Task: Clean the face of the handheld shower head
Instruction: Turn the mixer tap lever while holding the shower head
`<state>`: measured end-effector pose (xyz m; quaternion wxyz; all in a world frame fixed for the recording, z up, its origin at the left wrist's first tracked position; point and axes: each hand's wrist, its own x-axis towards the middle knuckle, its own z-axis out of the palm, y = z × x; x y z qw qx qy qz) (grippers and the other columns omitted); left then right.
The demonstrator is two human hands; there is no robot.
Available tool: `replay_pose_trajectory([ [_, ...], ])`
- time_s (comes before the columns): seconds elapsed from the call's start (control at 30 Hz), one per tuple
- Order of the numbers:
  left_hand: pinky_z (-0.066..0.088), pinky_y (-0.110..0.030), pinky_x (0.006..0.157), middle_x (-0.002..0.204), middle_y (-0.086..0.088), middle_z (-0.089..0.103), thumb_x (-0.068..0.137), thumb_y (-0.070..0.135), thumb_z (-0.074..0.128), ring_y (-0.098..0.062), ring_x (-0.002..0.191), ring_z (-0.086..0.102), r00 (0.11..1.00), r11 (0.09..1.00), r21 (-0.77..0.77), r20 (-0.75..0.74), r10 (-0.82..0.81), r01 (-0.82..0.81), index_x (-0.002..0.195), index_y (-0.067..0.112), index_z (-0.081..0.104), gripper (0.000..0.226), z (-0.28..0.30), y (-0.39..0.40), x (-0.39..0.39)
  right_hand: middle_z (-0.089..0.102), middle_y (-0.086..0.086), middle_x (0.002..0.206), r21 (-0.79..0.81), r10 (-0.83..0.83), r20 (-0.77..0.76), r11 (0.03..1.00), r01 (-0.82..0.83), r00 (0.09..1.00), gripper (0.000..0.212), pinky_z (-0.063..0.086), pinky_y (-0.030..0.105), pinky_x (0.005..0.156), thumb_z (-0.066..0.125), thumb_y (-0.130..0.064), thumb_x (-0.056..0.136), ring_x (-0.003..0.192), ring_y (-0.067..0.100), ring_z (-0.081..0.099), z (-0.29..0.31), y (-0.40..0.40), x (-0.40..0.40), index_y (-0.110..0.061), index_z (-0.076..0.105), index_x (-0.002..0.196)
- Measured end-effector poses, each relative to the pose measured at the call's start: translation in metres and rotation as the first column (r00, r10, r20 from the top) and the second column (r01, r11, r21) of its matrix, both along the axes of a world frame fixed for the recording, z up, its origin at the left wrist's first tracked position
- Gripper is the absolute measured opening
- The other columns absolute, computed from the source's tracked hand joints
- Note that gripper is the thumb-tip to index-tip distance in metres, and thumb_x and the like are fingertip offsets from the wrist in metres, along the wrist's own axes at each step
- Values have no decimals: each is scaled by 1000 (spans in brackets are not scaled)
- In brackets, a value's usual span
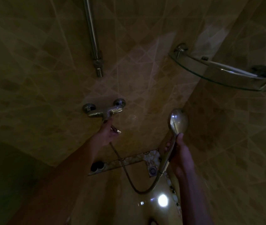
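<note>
Right hand grip clamped on shower head handle; left hand grip curled round mixer lever; no legible writing.

Two bare forearms, no sleeves; dark polish on left grip nail.

Glossy tiled floor with drain grate.
</note>
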<state>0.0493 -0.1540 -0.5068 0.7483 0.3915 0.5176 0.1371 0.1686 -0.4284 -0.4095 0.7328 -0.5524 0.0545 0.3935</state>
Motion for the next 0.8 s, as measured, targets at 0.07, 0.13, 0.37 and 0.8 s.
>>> replay_pose_trajectory([
  [0.07, 52, -46, 87, 88, -22, 62, 83, 63, 52, -30, 73, 63, 1000, 1000, -2, -10, -11, 11, 127, -1, 48, 78, 1, 0, 0, 54, 0, 66, 5, 4, 2, 1000, -4, 1000, 45, 41, 31, 66, 46, -57, 91, 62, 14, 50, 0, 0, 0, -16, 63, 102],
  [0.13, 54, -43, 82, 94, -22, 62, 83, 63, 50, -29, 75, 64, 999, 1000, -2, -24, -30, 30, 127, 0, 49, 77, 2, -1, 0, 54, -1, 67, 15, 2, -3, 1000, -2, 1000, 46, 42, 29, 66, 47, -57, 90, 62, 13, 50, 0, 0, 0, -16, 62, 105],
  [0.37, 55, -34, 59, 104, -23, 62, 87, 60, 47, -27, 71, 64, 998, 999, -1, -42, -48, 48, 132, 2, 46, 73, 8, -2, 1, 52, 0, 65, 27, -27, -18, 999, 27, 999, 44, 42, 29, 66, 51, -55, 89, 61, 13, 49, 4, 2, 1, -14, 62, 100],
  [0.8, 53, -39, 76, 94, -20, 60, 88, 57, 49, -27, 77, 63, 1000, 999, -17, -10, -27, 27, 130, 3, 45, 69, 8, -3, 1, 55, 1, 66, -27, -40, 37, 999, 41, 999, 46, 43, 29, 66, 51, -56, 88, 61, 13, 52, 5, -4, 6, -13, 64, 99],
])
